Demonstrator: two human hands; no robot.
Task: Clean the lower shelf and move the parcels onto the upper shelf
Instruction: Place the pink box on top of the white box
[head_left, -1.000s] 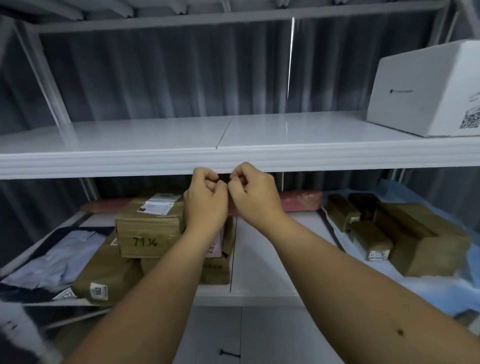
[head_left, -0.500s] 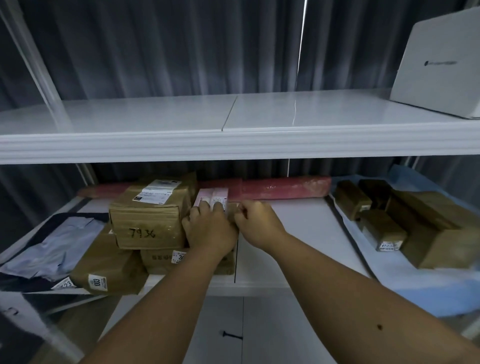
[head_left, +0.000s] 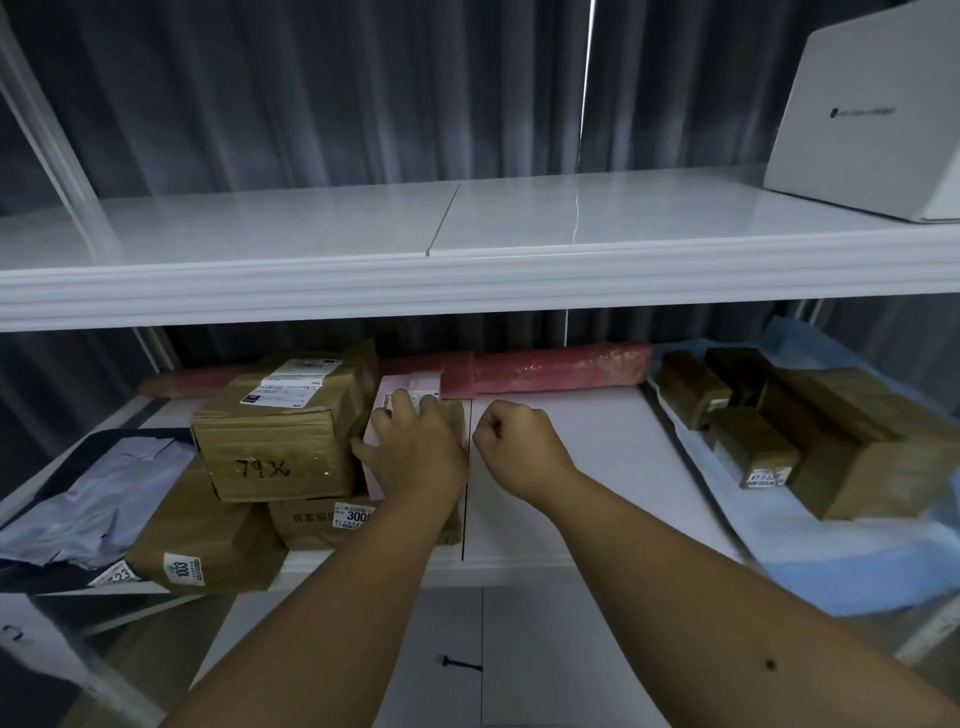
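Upper shelf (head_left: 311, 228): bare but for a white box (head_left: 872, 135) at far right. Lower shelf (head_left: 571, 467): brown parcels stacked left, top one marked "7936" (head_left: 280, 441); long pink roll (head_left: 545, 370) along the back; more brown parcels (head_left: 852, 447) on blue plastic sheet (head_left: 831, 566) at right; grey mailer bag (head_left: 98, 499) far left. Left hand (head_left: 410, 457) grips small pink box (head_left: 400, 395) beside the 7936 parcel, fingers curled over its top. Right hand (head_left: 519, 441) is a loose fist, holding nothing, just above the shelf.
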